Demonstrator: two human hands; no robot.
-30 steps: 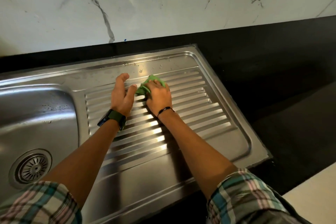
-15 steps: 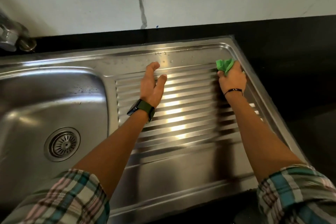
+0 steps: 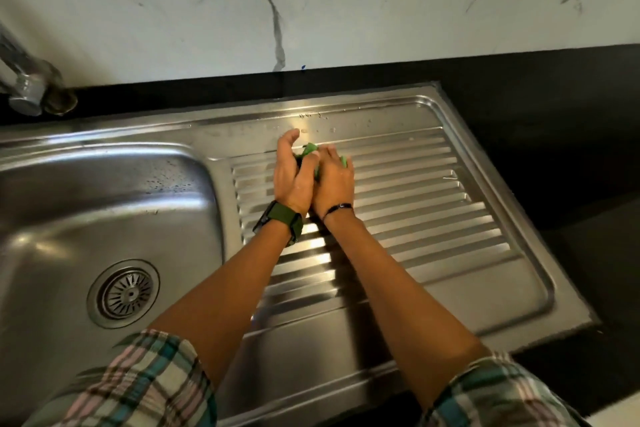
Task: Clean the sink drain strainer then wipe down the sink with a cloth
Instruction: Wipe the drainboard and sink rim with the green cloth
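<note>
A stainless steel sink (image 3: 104,211) has a round drain strainer (image 3: 124,293) in its basin at the lower left. To its right lies the ribbed drainboard (image 3: 433,204). My right hand (image 3: 334,180) grips a small green cloth (image 3: 309,148) at the drainboard's upper left ribs. Most of the cloth is hidden between my hands. My left hand (image 3: 292,173) stands on edge against the right hand, with its thumb on the cloth and its fingers extended toward the wall.
A metal tap base (image 3: 31,90) stands at the back left on the black countertop (image 3: 571,107). A white marble wall (image 3: 311,0) rises behind the sink. Water droplets dot the drainboard's back rim and the basin wall.
My right hand has drawn the cloth from the drainboard's right edge back left to meet my left hand. The left hand has stayed near the same spot.
</note>
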